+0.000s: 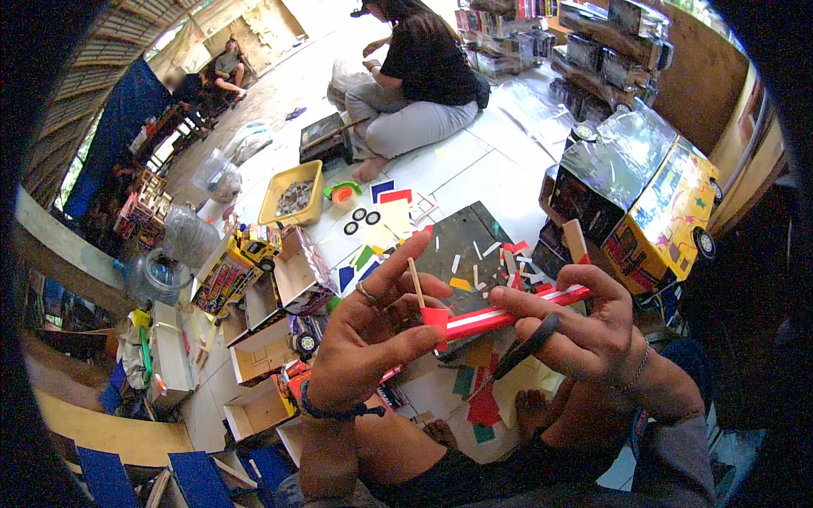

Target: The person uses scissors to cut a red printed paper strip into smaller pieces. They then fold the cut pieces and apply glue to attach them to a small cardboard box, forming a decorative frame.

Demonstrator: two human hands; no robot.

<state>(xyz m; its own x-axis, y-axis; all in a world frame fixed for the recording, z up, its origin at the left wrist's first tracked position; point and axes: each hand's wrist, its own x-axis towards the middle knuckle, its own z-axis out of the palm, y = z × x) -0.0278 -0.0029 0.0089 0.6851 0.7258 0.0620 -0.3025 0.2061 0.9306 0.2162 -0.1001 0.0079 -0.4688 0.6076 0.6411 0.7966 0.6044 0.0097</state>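
Observation:
Between my hands is a long red part with a white stripe (487,322), with a bare wooden post (417,284) standing up at its left end and a wider wooden piece (575,241) at its right. My left hand (373,317) pinches the left end between thumb and fingers. My right hand (584,326) grips the right half and also holds a slim dark-handled tool (527,345), its tip pointing down left; its exact kind is unclear. Below them lies a dark board (474,233) strewn with small white, red and yellow scraps.
A yellow toy truck (660,220) stands at right, another (241,262) at left by open wooden boxes (262,351). Beyond the board are small black wheels (362,218), coloured sheets (394,216) and a yellow tub (296,203) of scraps. Another person (423,68) sits on the floor ahead.

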